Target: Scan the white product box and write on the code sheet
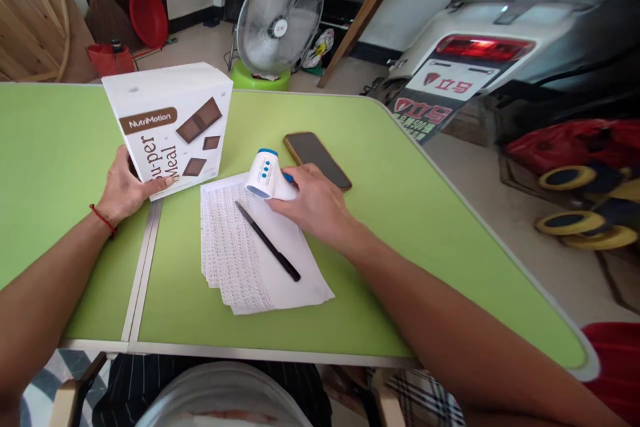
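My left hand [129,185] grips the lower left edge of a white box [175,97] printed with "NutriMotion" and brown chocolate pieces. The box stands tilted on the green table, thumb across its front. In my right hand [317,203] is a white infrared thermometer [267,177] with blue buttons and a blue trigger, held over the top of the paper sheets. Those handwritten sheets [227,247] lie stacked in front of me, with a black pen [267,240] on them. A dark phone [320,157] in a brown case rests just behind my right hand.
The green table [400,227] has a metal seam left of the papers and a rounded right edge. Beyond it are a standing fan [280,23], a red basin [149,15] and a white scooter [480,53]. A rounded pale object [220,387] is at the near edge.
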A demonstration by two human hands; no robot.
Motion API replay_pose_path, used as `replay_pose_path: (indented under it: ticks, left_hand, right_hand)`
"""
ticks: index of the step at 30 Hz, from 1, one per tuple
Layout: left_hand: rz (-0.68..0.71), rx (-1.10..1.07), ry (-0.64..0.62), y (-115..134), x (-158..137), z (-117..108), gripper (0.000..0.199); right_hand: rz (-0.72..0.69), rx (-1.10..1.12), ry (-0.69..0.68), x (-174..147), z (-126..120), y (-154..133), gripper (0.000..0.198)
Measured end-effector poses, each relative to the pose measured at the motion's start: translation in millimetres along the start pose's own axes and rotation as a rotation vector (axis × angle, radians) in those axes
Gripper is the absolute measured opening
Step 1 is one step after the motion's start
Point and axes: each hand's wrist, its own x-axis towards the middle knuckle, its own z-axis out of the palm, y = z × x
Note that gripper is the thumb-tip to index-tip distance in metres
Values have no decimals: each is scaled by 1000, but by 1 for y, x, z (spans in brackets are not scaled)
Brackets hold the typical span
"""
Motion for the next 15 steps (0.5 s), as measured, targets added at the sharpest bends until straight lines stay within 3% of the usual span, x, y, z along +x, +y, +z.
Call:
replay_pose_path:
  ticks: [3, 7, 10, 15]
  left_hand:
    - [-42, -19, 52, 4, -4, 5, 72]
    - [-65, -125, -26, 14, -12, 17, 68]
    - [-59, -161, -86, 20, -18, 26, 65]
    - [-61, -105, -150, 20, -23, 31, 67]
  right_hand:
    - [-62, 416, 30, -14, -2, -18, 36]
    - [-128, 1014, -241, -40, -5, -45, 17]
    - [-88, 1158, -372, -52, -2, -56, 17]
    - [12, 1167, -496, -53, 7, -58, 20]
